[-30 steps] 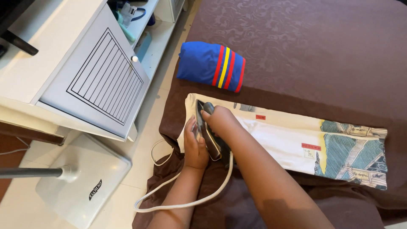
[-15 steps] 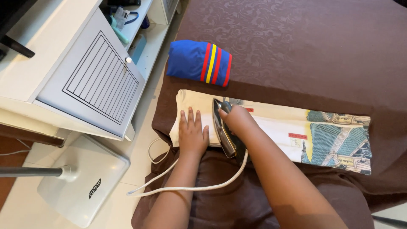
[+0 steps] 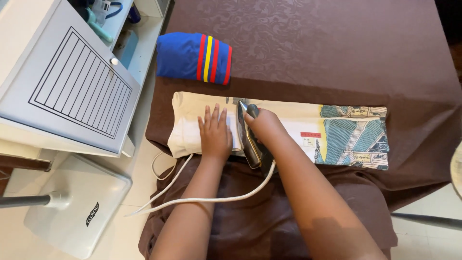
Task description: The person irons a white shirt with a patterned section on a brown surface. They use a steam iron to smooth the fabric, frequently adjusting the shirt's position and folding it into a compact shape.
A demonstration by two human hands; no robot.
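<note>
On the brown cloth (image 3: 308, 53) that covers the ironing surface lies a long folded fabric (image 3: 288, 127), cream at its left end and printed in teal and yellow at its right, set lengthways across the middle of the view. Item one, your left hand (image 3: 215, 135): released, palm down, fingers spread flat on the cream end of the fabric, holding nothing. Item two, your right hand (image 3: 262, 126): clenched around the handle of the iron (image 3: 249, 139), which rests sole down on the fabric just beside your left hand, its tip pointing away from you and its heel at the fabric's near edge. Item three, a white cord (image 3: 202, 198): it leaves the heel of the iron, crosses the brown cloth under your left forearm and trails off the cloth's left edge to the floor, where it loops. Item four, a folded blue garment (image 3: 192, 57) with red and yellow stripes: it sits on the brown cloth beyond the fabric, near its left end and apart from it. Item five, a grey panel (image 3: 67, 91) with a ruled rectangle of lines: it stands left of the cloth, tilted. Item six, a pale base (image 3: 72, 207) with a dark pole: it rests on the floor at lower left.
</note>
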